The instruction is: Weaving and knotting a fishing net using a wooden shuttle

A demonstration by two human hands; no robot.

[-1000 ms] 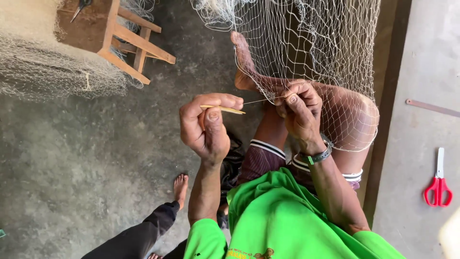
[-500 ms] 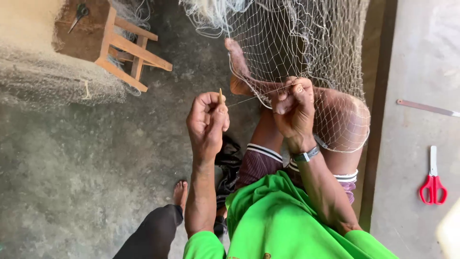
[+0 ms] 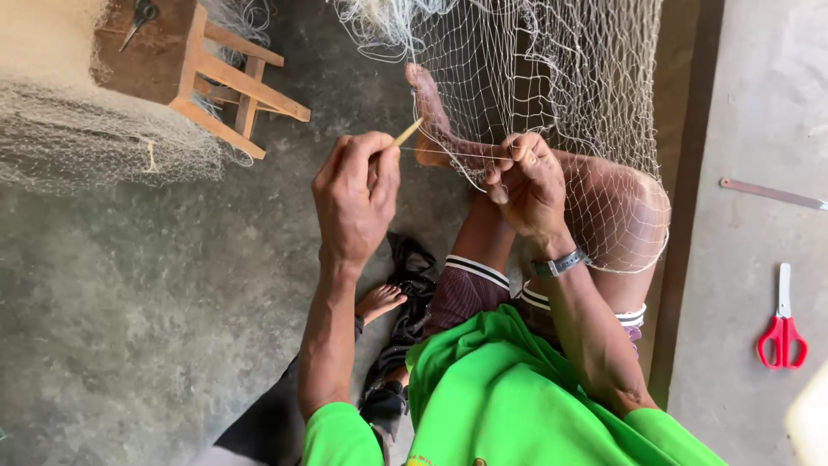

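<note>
**Two hands at a fishing net, a thin line stretched between them**

The left hand (image 3: pixel 355 198) is closed around a slim wooden needle (image 3: pixel 407 133), whose pale tip sticks up and to the right from between thumb and fingers. A fine thread (image 3: pixel 448 152) runs taut from that needle across to the right hand (image 3: pixel 526 185), which is shut in a pinch on the mesh of the net (image 3: pixel 552 78). The net hangs down from the top of the view, drapes over the person's bare knee (image 3: pixel 621 216) and lies across the raised foot (image 3: pixel 429 99) beyond it. A watch (image 3: pixel 556 264) sits on the right wrist, and a bright green shirt (image 3: pixel 509 388) fills the lower middle.

On the grey concrete floor (image 3: pixel 129 302) at the upper left stands a wooden stool (image 3: pixel 185 65), with small dark scissors (image 3: pixel 138 17) on its seat and a heap of pale netting (image 3: pixel 60 121) just beside it. To the right, on a lighter raised slab (image 3: pixel 759 103), lie red-handled scissors (image 3: pixel 783 328) and, well apart from them, a thin flat metal strip (image 3: pixel 772 194). Another person's bare foot (image 3: pixel 379 300) and dark trouser leg (image 3: pixel 267 423) show beneath the left forearm.
</note>
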